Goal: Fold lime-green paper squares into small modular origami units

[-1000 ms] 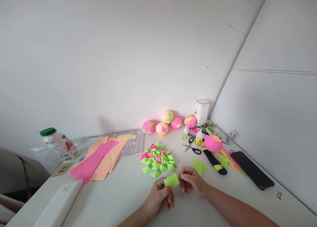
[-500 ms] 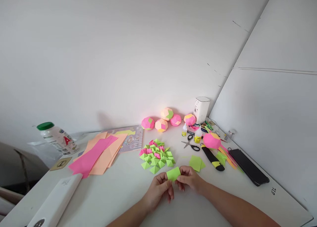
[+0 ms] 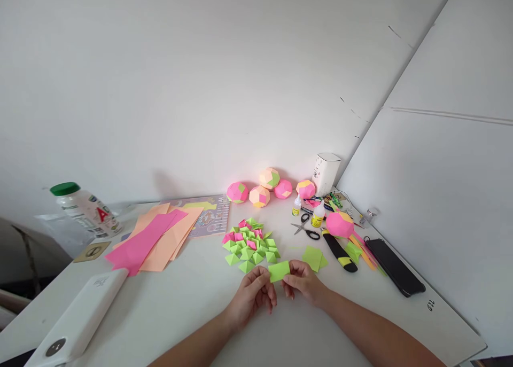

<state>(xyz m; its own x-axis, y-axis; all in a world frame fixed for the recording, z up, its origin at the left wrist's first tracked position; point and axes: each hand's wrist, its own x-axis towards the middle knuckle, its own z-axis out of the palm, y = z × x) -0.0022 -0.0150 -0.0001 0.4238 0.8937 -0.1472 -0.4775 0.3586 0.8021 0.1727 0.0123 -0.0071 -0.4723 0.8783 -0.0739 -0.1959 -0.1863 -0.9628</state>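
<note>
A small lime-green paper piece [image 3: 279,271] is up off the table, pinched at its right edge by my right hand [image 3: 306,283]. Beside the paper's left edge, my left hand [image 3: 251,295] has its fingers curled, thumb against index; no paper shows between them. Just beyond the hands lies a pile of folded green and pink paper pieces [image 3: 250,244]. Flat green paper squares [image 3: 311,258] rest on the table past my right hand.
Scissors [image 3: 306,227], glue bottles [image 3: 318,215], a cutter [image 3: 339,252] and a phone [image 3: 395,266] lie to the right. Faceted paper balls [image 3: 259,196] line the wall. Pink and peach sheets [image 3: 146,239], a white bottle [image 3: 86,212] and a white device [image 3: 80,319] are leftward.
The green paper has gone from my left hand's grip, through both hands, to my right hand's. My right hand closed on its right edge. The view has shifted slightly.
</note>
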